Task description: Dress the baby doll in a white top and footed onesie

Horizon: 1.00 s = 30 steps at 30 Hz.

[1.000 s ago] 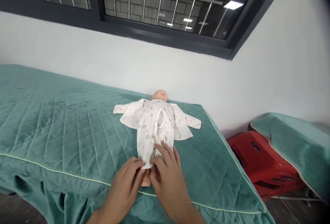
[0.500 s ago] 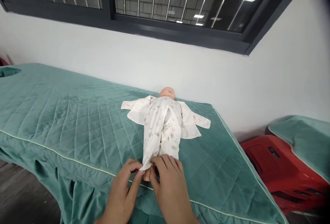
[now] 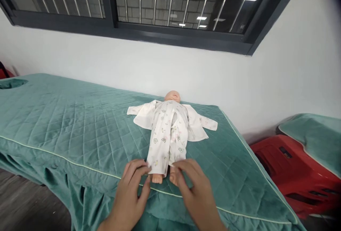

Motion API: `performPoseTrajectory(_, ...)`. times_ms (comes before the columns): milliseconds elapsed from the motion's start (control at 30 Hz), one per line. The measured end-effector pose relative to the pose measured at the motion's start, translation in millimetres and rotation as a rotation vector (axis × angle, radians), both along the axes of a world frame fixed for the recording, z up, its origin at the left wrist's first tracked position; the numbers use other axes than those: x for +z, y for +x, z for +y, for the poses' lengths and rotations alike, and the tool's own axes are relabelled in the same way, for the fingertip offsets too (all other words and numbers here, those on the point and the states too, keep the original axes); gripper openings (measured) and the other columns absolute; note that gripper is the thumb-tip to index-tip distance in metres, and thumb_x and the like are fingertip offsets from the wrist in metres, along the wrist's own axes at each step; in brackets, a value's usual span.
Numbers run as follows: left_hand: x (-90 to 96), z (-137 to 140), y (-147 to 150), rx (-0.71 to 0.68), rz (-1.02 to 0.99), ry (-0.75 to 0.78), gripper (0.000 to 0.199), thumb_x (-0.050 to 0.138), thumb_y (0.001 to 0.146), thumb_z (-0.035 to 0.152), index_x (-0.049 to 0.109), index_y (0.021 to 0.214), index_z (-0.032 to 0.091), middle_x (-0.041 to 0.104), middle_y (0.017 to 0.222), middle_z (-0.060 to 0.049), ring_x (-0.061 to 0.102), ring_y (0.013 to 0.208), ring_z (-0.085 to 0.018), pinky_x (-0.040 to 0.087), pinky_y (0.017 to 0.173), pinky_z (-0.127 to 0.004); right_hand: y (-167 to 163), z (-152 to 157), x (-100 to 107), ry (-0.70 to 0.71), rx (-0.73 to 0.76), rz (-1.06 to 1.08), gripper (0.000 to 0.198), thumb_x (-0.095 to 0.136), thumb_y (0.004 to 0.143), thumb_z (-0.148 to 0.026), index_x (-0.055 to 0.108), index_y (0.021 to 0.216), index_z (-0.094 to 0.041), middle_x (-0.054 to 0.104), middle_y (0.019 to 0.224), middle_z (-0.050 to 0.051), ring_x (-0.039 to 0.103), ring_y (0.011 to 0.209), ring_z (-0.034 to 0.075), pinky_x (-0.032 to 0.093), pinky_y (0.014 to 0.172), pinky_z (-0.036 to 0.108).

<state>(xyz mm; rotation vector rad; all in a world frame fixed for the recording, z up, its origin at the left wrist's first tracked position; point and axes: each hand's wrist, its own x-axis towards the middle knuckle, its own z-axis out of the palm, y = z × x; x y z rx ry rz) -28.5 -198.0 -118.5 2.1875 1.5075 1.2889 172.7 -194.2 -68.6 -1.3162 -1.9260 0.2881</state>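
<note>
A baby doll point(image 3: 172, 96) lies on its back on a green quilted bed cover, its head toward the wall and its feet at the near edge. White printed trousers point(image 3: 160, 142) cover its legs, and a white long-sleeved top point(image 3: 197, 126) spreads out under it on both sides. My left hand point(image 3: 130, 192) is beside the hem of the left trouser leg, thumb and fingers slightly apart. My right hand point(image 3: 197, 190) pinches the hem of the right trouser leg. Both doll feet point(image 3: 157, 178) show below the hems.
The green quilted bed point(image 3: 80, 128) runs along a white wall point(image 3: 149, 66) under a dark-framed barred window point(image 3: 181, 34). A face hole point(image 3: 13, 83) is at its far left. To the right stand red plastic stools point(image 3: 282, 174) with a green cover point(image 3: 314, 135) beyond.
Both hands were at the left trouser leg. My right hand has moved right to the other hem. The left hem now lies flat, and my left hand's fingers have parted.
</note>
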Motion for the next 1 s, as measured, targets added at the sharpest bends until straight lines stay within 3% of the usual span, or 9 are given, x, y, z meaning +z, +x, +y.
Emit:
performPoseTrajectory(100,19.7,7,15,-0.096,0.051,0.026,0.027,0.049,0.09,0.02,0.059,0.115,0.026,0.061,0.12,-0.009,0.053,0.12,-0.025,0.05,0.1,-0.045,13,5,-14,-0.057,-0.181,0.1,0.021,0.049,0.086,-0.014,0.058,0.103,-0.023,0.063,0.098,0.006,0.061,0.092,0.022,0.052,0.079,0.036)
performPoseTrajectory(200,31.2,19,33,-0.187,0.185,0.0,0.032,0.048,0.088,0.014,0.058,0.117,0.024,0.061,0.121,-0.009,0.047,0.127,-0.026,0.047,0.103,-0.048,16,6,-30,-0.135,-0.246,0.085,0.026,0.054,0.08,-0.014,0.057,0.105,-0.023,0.062,0.102,0.008,0.06,0.096,0.025,0.054,0.082,0.04)
performPoseTrajectory(400,31.2,37,58,-0.094,0.345,-0.004,0.023,0.047,0.084,0.006,0.063,0.095,0.018,0.059,0.123,-0.012,0.036,0.138,-0.032,0.043,0.103,-0.052,14,7,-43,-0.128,-0.246,0.043,0.017,0.049,0.086,-0.015,0.057,0.098,-0.023,0.061,0.095,0.007,0.058,0.093,0.025,0.052,0.08,0.041)
performPoseTrajectory(567,27.4,42,61,-0.077,0.318,-0.002,0.022,0.048,0.083,0.005,0.065,0.089,0.018,0.059,0.121,-0.011,0.037,0.136,-0.031,0.043,0.103,-0.051,17,14,-45,-0.155,-0.213,0.042,0.017,0.045,0.087,-0.012,0.058,0.092,-0.021,0.061,0.09,0.005,0.058,0.088,0.023,0.049,0.077,0.037)
performPoseTrajectory(733,32.5,40,51,-0.173,0.168,-0.044,0.018,0.047,0.086,0.009,0.061,0.09,0.019,0.06,0.12,-0.008,0.038,0.134,-0.027,0.041,0.107,-0.051,20,5,-29,-0.141,-0.125,0.119,0.015,0.045,0.091,-0.014,0.059,0.092,-0.02,0.059,0.088,0.003,0.058,0.082,0.018,0.048,0.074,0.031)
performPoseTrajectory(900,46.6,23,40,-0.233,0.05,-0.006,0.014,0.046,0.09,0.015,0.058,0.093,0.02,0.058,0.125,-0.006,0.032,0.137,-0.024,0.039,0.111,-0.048,22,-16,3,0.03,-0.048,0.072,0.007,0.051,0.093,-0.017,0.057,0.092,-0.021,0.058,0.088,0.003,0.057,0.083,0.016,0.047,0.073,0.026)
performPoseTrajectory(1000,45.0,13,39,-0.218,0.072,0.0,0.014,0.046,0.09,0.014,0.058,0.091,0.02,0.057,0.126,-0.007,0.032,0.138,-0.026,0.04,0.11,-0.049,25,-21,7,0.077,-0.046,0.001,0.008,0.053,0.092,-0.017,0.058,0.095,-0.022,0.058,0.091,0.003,0.059,0.084,0.015,0.048,0.073,0.025)
